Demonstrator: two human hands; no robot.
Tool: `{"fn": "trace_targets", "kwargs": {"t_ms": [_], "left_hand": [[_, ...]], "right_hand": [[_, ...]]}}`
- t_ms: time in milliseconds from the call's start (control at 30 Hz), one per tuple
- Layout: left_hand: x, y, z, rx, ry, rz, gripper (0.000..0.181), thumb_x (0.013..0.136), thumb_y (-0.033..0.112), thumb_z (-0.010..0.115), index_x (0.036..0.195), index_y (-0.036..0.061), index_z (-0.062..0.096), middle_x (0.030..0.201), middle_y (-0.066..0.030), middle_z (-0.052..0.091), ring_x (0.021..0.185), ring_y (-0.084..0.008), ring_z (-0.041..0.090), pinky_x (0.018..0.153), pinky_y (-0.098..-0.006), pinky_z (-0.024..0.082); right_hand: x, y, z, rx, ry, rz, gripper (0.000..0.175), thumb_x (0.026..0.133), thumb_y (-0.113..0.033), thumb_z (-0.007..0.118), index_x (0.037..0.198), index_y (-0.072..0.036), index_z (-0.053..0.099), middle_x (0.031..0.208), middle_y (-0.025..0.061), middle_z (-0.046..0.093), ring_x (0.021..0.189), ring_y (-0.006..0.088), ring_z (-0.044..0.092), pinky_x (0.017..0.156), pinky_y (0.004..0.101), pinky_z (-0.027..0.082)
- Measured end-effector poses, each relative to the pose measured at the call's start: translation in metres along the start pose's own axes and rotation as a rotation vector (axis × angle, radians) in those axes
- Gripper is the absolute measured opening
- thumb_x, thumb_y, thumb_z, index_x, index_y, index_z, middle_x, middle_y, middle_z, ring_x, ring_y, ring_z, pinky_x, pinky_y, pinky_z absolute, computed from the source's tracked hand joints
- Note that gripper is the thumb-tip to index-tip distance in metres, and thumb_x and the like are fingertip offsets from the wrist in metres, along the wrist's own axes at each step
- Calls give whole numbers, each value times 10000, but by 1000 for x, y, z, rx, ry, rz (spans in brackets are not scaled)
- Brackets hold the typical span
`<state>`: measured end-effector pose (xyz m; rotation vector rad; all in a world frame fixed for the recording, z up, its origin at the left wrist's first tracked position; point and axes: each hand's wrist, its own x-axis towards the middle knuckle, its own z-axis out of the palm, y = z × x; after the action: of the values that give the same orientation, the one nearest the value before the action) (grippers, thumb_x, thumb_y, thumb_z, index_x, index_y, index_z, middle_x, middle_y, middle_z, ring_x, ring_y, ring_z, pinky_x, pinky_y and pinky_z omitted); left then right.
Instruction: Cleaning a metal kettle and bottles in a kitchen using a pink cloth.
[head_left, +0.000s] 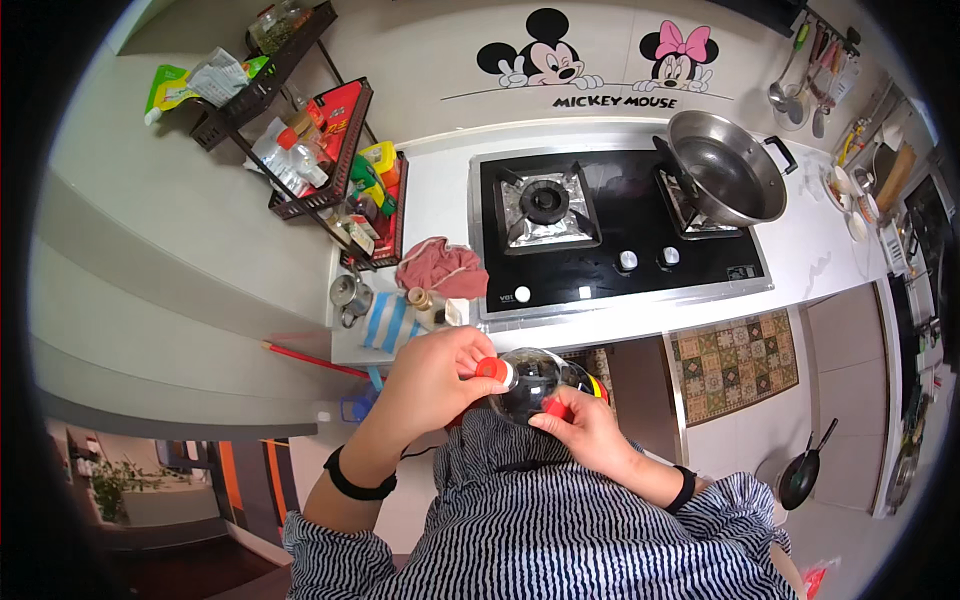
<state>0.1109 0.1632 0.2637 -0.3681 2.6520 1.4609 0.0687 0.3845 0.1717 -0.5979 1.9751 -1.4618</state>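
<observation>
A large clear plastic jug (526, 375) of dark liquid is held in front of my body, just short of the counter's front edge. My left hand (442, 371) pinches the red cap (491, 368) at its neck between thumb and fingers. A white ring shows beside the cap; whether the cap is loose cannot be seen. My right hand (589, 427) grips the red handle (556, 408) on the jug's side. A yellow and red label edge (599, 388) shows beyond that hand, and the rest of the jug is hidden.
Beyond the jug is a black gas hob (585, 277) with a steel wok (726, 169) on its right burner. On the counter's left lie a pink cloth (442, 268), a striped cloth (388, 322), a small bottle (427, 304) and a metal pot (351, 293), beside a tiered rack (322, 196).
</observation>
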Motion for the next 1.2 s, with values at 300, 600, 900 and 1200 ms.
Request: {"fn": "trace_targets", "kwargs": {"t_ms": [300,600,900,1200], "left_hand": [[8,-8,-1,29,-15,-46,314,697,80,830,838,46,552,700,-4,594,633,-87,567,583,-250,468],[-14,-18,57,571,434,678,352,756,15,723,1105,13,677,1056,-113,621,908,-253,624,793,-325,528],[-30,-91,54,312,575,631,409,754,31,754,1145,44,636,1213,-116,599,1083,-271,609,916,-367,517],[-5,-172,46,-615,155,110,706,856,153,733,1445,29,364,1329,-176,529,1173,-266,568,964,-380,477]], "right_hand": [[14,13,4,-67,-21,-12,355,849,-309,753,819,3,586,602,69,492,541,123,416,520,294,403],[31,22,-6,89,-21,-12,248,872,-196,742,822,-21,574,675,-26,493,636,61,409,578,244,393],[48,24,8,196,-79,-49,213,882,-159,724,823,-29,566,730,-35,509,683,56,440,623,227,393],[80,4,44,160,-59,34,184,969,-187,606,971,-3,600,838,-28,564,768,57,478,707,218,418]]}}
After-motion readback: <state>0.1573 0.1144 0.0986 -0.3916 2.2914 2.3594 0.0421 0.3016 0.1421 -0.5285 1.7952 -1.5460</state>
